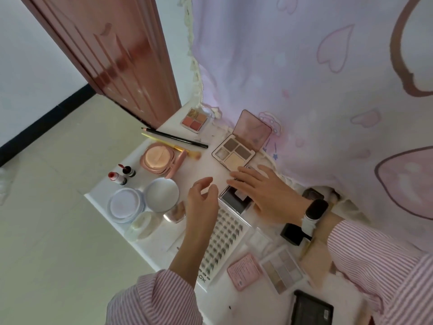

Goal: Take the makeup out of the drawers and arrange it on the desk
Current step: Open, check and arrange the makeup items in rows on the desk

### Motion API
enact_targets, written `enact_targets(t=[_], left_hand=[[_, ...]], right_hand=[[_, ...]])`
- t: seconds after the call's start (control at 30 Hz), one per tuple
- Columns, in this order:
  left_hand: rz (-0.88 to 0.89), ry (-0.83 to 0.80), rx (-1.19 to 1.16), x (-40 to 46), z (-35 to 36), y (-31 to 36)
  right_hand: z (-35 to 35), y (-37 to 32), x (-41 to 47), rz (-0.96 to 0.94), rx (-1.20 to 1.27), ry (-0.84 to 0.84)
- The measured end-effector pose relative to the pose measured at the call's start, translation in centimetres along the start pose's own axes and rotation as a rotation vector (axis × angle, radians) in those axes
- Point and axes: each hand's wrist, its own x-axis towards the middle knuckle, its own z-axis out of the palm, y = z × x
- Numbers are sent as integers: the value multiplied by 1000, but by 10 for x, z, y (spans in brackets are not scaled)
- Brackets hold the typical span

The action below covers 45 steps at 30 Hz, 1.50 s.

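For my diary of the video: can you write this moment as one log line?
step: arranging makeup | left hand: open, over desk | right hand: flat on clear case | brown palette: open

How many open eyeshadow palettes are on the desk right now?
3 plainly visible: a coral palette at the far edge, a brown palette with its lid raised mid-desk, and a pale palette nearest. More may be hidden under the right hand.

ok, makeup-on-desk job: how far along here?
Mostly laid out: lipsticks, cushion compact, brown palette and lash tray already sit on the desk. Right hand presses flat on a clear case; left hand hovers empty. Drawers aren't visible, so what's left is unclear.
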Motion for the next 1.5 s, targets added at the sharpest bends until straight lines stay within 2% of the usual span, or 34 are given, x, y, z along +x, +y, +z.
enact_targets(t=[0.07, 0.13, 0.23, 0.3, 0.4, 0.47, 0.57, 0.63, 0.73, 0.8, 0.93, 1.1, 1.37, 1.5], left_hand=[[4, 24, -13, -3, -2, -1], [3, 31, -23, -7, -4, -2], [-1, 25, -19, -13, -7, -3], [-1, 8, -13, -16, -9, -4], [-9, -15, -69, -19, -11, -6], [-28, -57, -148, -20, -11, -5], [-137, -250, -357, -21, -6, -3], [-262, -395, -512, -24, -1, 1], [-321, -538, -561, -29, 5, 4], [-358, -531, -578, -32, 5, 4], [-414, -491, -668, -31, 3, -1], [-397, -458, -712, -31, 7, 0], [-380, -469, -614, -26, 12, -1], [-299, -541, -372, -21, 10, -4]], right_hand=[[-4, 0, -1, -75, -138, -39], [-3, 1, 1, -124, -258, 1], [4, 4, 3, -160, -256, 65], [2, 6, 1, -165, -251, 51], [-6, 13, -7, -23, -179, 21], [-18, 12, -15, 175, 180, 110], [-39, -8, -27, 405, 949, 334], [-44, -23, -34, 424, 1209, 300], [-39, -45, -42, 349, 1113, 207], [-35, -50, -44, 339, 1017, 226], [-33, -53, -48, 287, 1000, 209], [-36, -51, -51, 260, 920, 187], [-38, -47, -49, 249, 898, 157], [-38, -43, -52, 285, 1096, 203]])
